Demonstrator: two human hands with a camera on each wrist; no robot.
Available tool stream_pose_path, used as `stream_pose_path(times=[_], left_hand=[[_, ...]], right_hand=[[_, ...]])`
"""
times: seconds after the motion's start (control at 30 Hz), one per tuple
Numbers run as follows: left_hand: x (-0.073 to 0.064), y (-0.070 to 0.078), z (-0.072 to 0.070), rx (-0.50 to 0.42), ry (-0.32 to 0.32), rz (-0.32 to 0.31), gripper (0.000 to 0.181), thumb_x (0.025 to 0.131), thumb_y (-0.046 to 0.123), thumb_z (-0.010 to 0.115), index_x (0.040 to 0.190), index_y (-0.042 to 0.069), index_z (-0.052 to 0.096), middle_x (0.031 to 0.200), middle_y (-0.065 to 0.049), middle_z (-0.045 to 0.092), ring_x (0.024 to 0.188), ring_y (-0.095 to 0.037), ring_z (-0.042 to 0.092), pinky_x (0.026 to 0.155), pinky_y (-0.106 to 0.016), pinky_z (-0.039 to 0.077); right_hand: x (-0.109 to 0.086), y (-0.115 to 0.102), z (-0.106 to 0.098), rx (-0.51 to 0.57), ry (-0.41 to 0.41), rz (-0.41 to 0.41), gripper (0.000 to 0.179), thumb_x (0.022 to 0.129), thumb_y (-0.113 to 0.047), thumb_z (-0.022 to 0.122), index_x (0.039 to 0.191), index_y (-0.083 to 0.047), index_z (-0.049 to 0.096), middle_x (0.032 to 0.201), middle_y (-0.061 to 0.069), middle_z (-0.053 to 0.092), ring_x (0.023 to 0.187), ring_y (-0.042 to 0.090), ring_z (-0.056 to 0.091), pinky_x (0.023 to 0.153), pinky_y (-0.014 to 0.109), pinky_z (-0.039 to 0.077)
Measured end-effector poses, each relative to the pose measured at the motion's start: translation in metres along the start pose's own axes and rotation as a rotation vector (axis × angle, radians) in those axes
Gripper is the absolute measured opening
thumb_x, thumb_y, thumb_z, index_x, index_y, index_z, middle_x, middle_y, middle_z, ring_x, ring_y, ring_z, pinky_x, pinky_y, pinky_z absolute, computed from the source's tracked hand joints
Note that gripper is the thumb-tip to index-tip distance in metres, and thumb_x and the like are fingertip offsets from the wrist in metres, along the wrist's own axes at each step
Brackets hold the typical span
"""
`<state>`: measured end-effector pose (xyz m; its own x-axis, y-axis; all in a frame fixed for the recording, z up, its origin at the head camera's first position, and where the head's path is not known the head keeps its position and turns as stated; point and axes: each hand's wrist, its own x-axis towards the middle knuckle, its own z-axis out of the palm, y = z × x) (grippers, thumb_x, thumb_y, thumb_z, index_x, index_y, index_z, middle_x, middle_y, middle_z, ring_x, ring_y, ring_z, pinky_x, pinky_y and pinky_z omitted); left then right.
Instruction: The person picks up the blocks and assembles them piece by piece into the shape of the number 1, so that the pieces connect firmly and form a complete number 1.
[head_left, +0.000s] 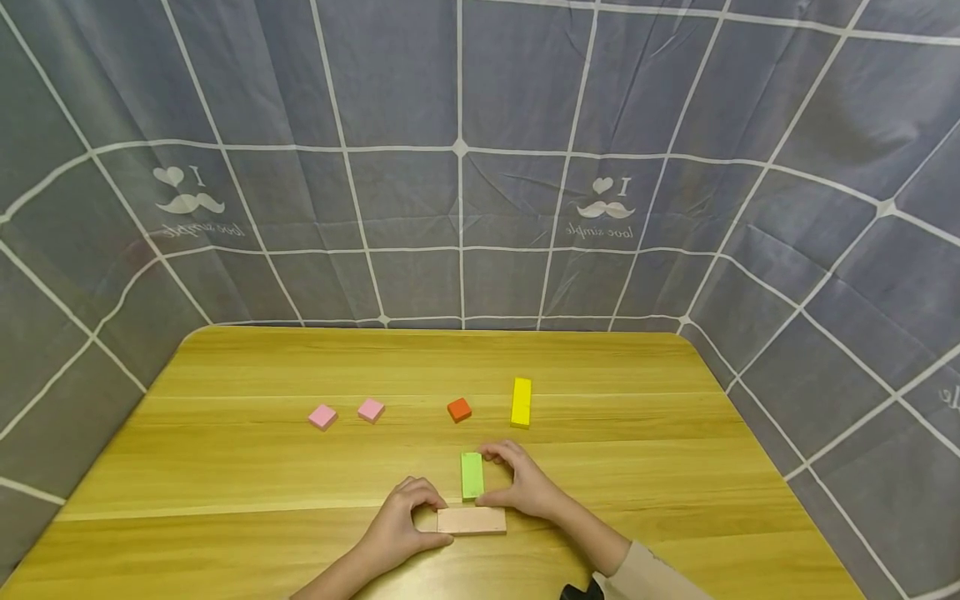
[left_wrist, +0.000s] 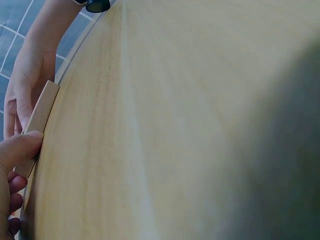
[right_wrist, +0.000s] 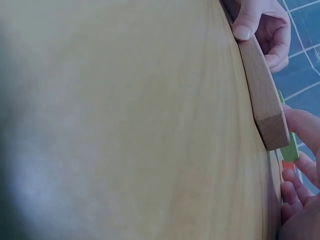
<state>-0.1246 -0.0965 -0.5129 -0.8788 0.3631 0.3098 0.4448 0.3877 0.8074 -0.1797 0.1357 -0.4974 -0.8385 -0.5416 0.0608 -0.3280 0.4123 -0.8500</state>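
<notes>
A plain wooden block [head_left: 471, 522] lies crosswise near the front of the table. My left hand [head_left: 401, 521] holds its left end, thumb on the near side and fingers on the far side. Just behind it, a light green block [head_left: 472, 475] points away from me. My right hand [head_left: 528, 487] grips the green block from the right, thumb at its near end and fingertips at its far end. In the right wrist view, the wooden block [right_wrist: 262, 95] partly hides the green block [right_wrist: 290, 147]. The left wrist view shows my left thumb on the wooden block [left_wrist: 42, 107].
Farther back on the table [head_left: 300, 475] lie two pink blocks [head_left: 322, 417] on the left, an orange-red block [head_left: 459, 410] in the middle and a long yellow block [head_left: 521, 402] to its right. A grey curtain [head_left: 405, 200] with white lines hangs around the table.
</notes>
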Motion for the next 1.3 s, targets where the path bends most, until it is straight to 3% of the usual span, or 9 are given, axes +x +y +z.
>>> stream_pose_path(times=[0.43, 0.67, 0.8, 1.03, 1.3], left_hand=[[0.000, 0.001, -0.001, 0.009, -0.001, 0.002, 0.030, 0.060, 0.022, 0.084, 0.081, 0.018, 0.064, 0.084, 0.015, 0.056, 0.081, -0.004, 0.046, 0.074, -0.025, 0.043], [0.001, 0.003, -0.002, 0.004, -0.013, -0.019, 0.030, 0.060, 0.021, 0.084, 0.082, 0.019, 0.064, 0.085, 0.014, 0.057, 0.082, -0.004, 0.046, 0.075, -0.026, 0.043], [0.001, 0.003, -0.002, 0.007, -0.015, -0.022, 0.030, 0.060, 0.022, 0.084, 0.082, 0.019, 0.064, 0.085, 0.015, 0.057, 0.082, -0.004, 0.046, 0.075, -0.026, 0.043], [0.000, 0.003, -0.002, 0.009, -0.007, -0.011, 0.030, 0.060, 0.022, 0.084, 0.081, 0.019, 0.064, 0.085, 0.015, 0.057, 0.082, -0.004, 0.046, 0.075, -0.026, 0.043], [0.000, 0.002, -0.001, 0.020, 0.006, 0.004, 0.030, 0.060, 0.022, 0.084, 0.081, 0.019, 0.063, 0.084, 0.016, 0.057, 0.081, -0.003, 0.047, 0.076, -0.027, 0.042]], right_hand=[[0.002, -0.003, 0.001, -0.064, -0.022, 0.062, 0.060, 0.070, -0.012, 0.078, 0.123, -0.007, 0.050, 0.118, 0.008, 0.046, 0.107, 0.029, 0.043, 0.092, 0.044, 0.037], [0.001, -0.003, -0.001, -0.060, -0.045, 0.084, 0.058, 0.072, -0.022, 0.077, 0.123, -0.014, 0.050, 0.117, 0.002, 0.044, 0.109, 0.022, 0.042, 0.092, 0.043, 0.036], [0.001, -0.003, -0.002, -0.040, -0.043, 0.068, 0.048, 0.079, -0.028, 0.070, 0.122, -0.015, 0.052, 0.116, 0.002, 0.045, 0.108, 0.023, 0.042, 0.093, 0.044, 0.035], [0.001, -0.002, -0.001, -0.032, -0.029, 0.063, 0.036, 0.086, -0.024, 0.064, 0.119, -0.014, 0.054, 0.117, 0.003, 0.046, 0.109, 0.023, 0.043, 0.093, 0.044, 0.035], [-0.003, -0.032, -0.005, -0.009, -0.027, 0.069, 0.033, 0.082, -0.011, 0.067, 0.112, -0.004, 0.055, 0.114, 0.011, 0.047, 0.110, 0.031, 0.042, 0.094, 0.049, 0.032]])
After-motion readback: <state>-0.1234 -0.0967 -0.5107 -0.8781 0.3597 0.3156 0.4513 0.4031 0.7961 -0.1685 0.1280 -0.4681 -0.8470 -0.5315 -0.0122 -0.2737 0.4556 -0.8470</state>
